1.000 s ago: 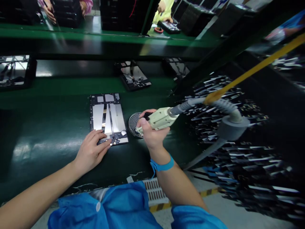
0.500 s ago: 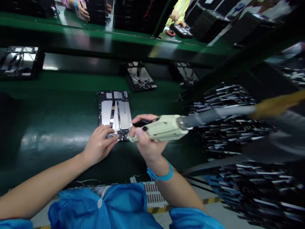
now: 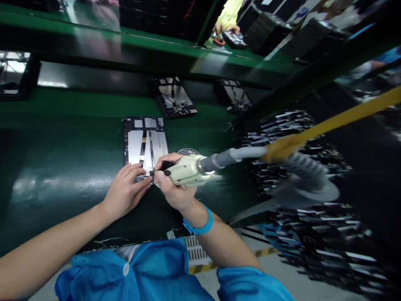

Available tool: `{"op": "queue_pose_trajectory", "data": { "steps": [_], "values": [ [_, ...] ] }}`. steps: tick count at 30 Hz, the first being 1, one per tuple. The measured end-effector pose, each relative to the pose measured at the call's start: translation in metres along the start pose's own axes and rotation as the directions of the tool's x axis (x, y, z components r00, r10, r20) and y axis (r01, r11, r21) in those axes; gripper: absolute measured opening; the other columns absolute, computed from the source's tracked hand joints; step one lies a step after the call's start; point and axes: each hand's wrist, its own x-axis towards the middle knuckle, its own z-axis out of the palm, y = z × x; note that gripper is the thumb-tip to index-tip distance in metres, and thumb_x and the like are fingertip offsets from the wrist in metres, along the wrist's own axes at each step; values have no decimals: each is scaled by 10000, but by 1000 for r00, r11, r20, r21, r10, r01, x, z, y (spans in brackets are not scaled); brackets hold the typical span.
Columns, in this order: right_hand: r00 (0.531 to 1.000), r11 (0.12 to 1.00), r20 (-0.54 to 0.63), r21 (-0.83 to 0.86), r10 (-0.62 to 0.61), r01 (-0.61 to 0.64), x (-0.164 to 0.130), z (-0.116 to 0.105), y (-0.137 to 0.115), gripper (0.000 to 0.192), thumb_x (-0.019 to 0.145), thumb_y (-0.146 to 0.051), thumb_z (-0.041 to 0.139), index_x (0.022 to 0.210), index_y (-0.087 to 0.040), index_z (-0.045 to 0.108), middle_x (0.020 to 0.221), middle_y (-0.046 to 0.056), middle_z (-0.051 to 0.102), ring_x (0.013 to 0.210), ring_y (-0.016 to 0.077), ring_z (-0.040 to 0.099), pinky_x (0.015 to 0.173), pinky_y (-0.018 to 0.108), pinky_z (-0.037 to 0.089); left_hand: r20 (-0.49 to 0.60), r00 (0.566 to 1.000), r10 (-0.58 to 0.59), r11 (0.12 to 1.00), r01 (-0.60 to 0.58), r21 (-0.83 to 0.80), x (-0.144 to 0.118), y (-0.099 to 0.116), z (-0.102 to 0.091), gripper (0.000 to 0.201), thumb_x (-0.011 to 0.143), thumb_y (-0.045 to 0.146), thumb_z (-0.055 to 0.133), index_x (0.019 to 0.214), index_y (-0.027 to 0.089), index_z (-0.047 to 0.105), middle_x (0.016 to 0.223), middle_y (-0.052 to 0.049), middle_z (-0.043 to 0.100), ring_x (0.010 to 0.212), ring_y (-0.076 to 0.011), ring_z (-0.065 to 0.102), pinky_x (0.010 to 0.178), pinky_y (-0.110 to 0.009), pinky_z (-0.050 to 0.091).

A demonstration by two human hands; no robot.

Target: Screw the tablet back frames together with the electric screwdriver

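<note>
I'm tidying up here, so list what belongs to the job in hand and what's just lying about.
Job in hand:
open panel, touched by the left hand
pale green tool, held in the right hand
round perforated dish, probably

Apparently just lying about:
middle back panel
right back panel
far left panel

Perforated disc (image 3: 188, 151) is mostly hidden behind pale green tool (image 3: 189, 170); leftmost device (image 3: 14, 77) cut off at left edge.

Beyond the grip (image 3: 178, 193): two open tablets (image 3: 178, 97), third tablet (image 3: 13, 74) far left; farther back, yellow sleeve (image 3: 230, 14), black box (image 3: 265, 34). Right of grip: blurry dark strips (image 3: 328, 242). Nearer than grip: striped floor tape (image 3: 202, 267).
</note>
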Motion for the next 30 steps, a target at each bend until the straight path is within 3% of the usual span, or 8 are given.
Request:
{"op": "queue_pose_trajectory", "data": {
  "steps": [5, 8, 11, 14, 16, 30],
  "values": [
    [995, 991, -9, -90, -98, 97, -2, 3, 2, 262, 794, -189, 726, 1028, -242, 621, 858, 10, 684, 767, 173, 703, 717, 345, 642, -7, 1000, 20, 1000, -20, 6, -2, -2, 0, 224, 990, 180, 604, 1168, 225, 732, 1211, -126, 667, 1266, -321, 586, 1090, -580, 502],
    [996, 994, -36, -65, -87, 85, -2, -6, 1, 255, 824, -216, 720, 1062, -245, 631, 914, 17, 700, 713, 154, 695, 649, 324, 629, -4, 1000, 26, 1000, -26, -3, -2, -4, 1, 221, 981, 178, 623, 1166, 235, 730, 1200, -115, 667, 1256, -314, 591, 1080, -568, 509],
    [979, 993, -173, -47, -112, 105, 1, -29, 0, 237, 868, -228, 692, 1093, -268, 627, 947, -1, 701, 573, 107, 645, 528, 275, 571, -11, 999, 34, 999, -34, -2, -3, -6, 2, 234, 971, 179, 648, 1189, 228, 719, 1177, -109, 674, 1222, -307, 606, 1058, -557, 523],
    [928, 986, -343, -132, -143, 103, 7, -56, 5, 233, 865, -236, 710, 1080, -262, 625, 918, -10, 693, 538, 102, 635, 513, 275, 556, -13, 999, 30, 1000, -30, -5, -3, -6, 3, 239, 968, 173, 648, 1185, 241, 722, 1191, -103, 677, 1225, -307, 610, 1058, -566, 524],
    [910, 981, -391, -183, -136, 68, 9, -68, 11, 231, 852, -248, 730, 1060, -243, 628, 906, -5, 690, 537, 103, 636, 516, 276, 560, -13, 999, 29, 1000, -29, -8, -3, -5, 3, 239, 969, 170, 647, 1185, 237, 723, 1197, -104, 678, 1228, -308, 610, 1059, -573, 526],
    [915, 977, -383, -207, -130, 52, 9, -71, 25, 217, 854, -297, 747, 1021, -224, 628, 859, -9, 672, 532, 100, 620, 520, 273, 557, 2, 999, 33, 999, -33, 1, -3, -3, 0, 233, 964, 161, 657, 1183, 198, 726, 1205, -119, 680, 1239, -318, 611, 1065, -576, 530]
  ]
}}
